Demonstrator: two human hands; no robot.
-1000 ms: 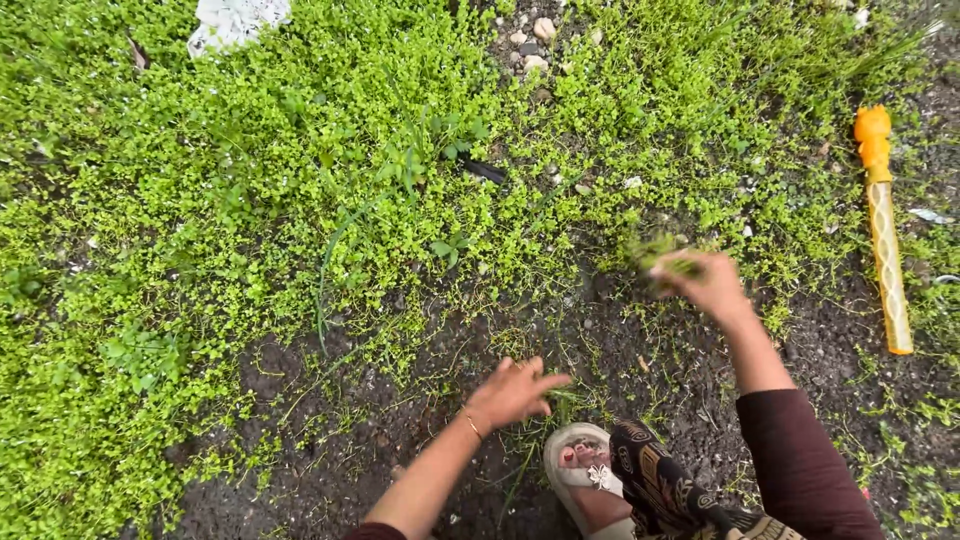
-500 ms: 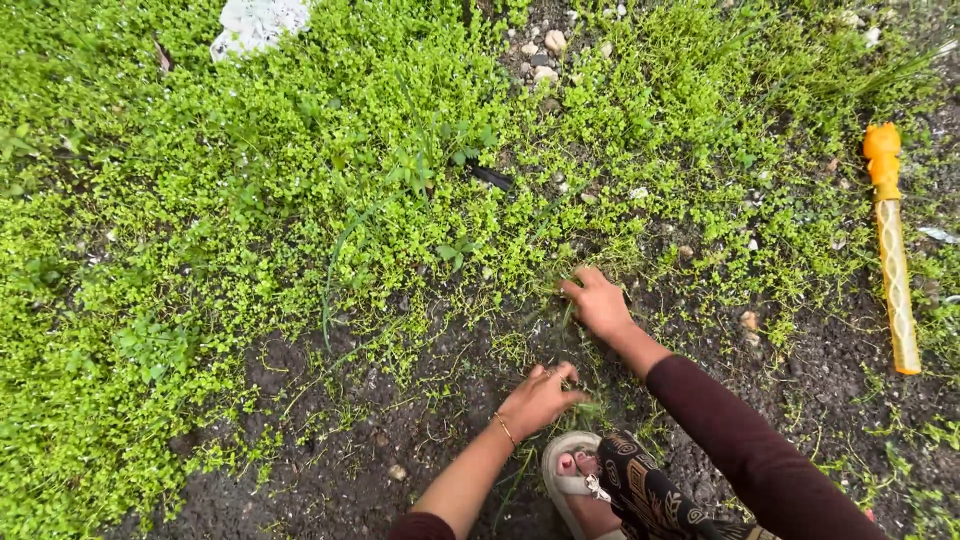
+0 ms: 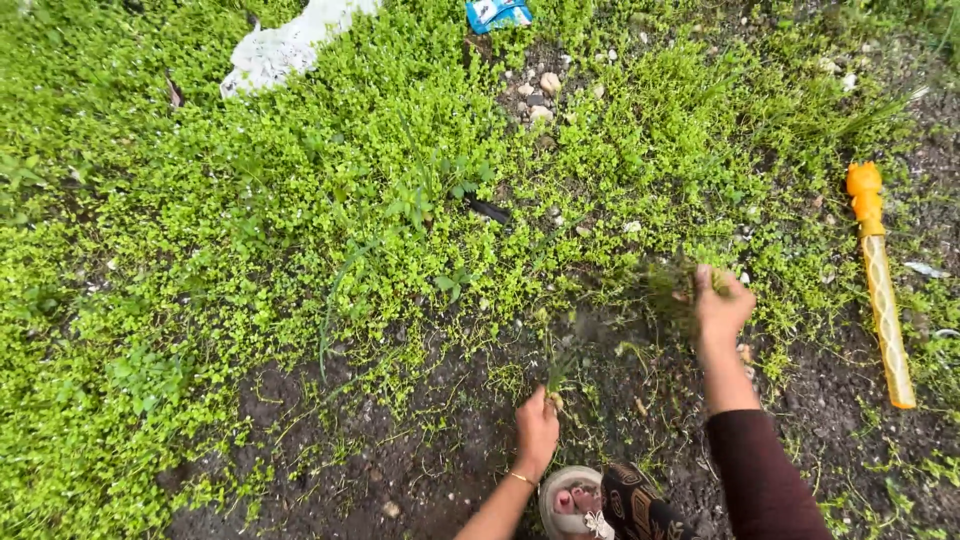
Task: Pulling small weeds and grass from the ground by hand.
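Your left hand (image 3: 537,430) is low over the dark soil, fingers pinched round a small green weed stem (image 3: 556,372) that stands up from between them, its base at the ground just ahead of your sandalled foot (image 3: 570,500). Your right hand (image 3: 720,305) is raised further out and to the right, clenched on a blurred tuft of pulled greenery (image 3: 672,285) with fine roots trailing from it

Judging from how the ground lies, the weeding is partly done: a patch of bare dark soil (image 3: 420,460) spreads around your foot and hands, with only thin runners and scattered sprigs left on it. Beyond that patch a thick mat of small-leaved green groundcover (image 3: 230,230) covers most of the view to the left and ahead, so by far the larger share looks untouched

An orange and yellow plastic toy wand (image 3: 878,280) lies on the ground well to the right of your right hand. Far ahead there is a crumpled white wrapper (image 3: 285,50), a scrap of blue packaging (image 3: 497,12) and a few pale pebbles (image 3: 545,85) among the leaves
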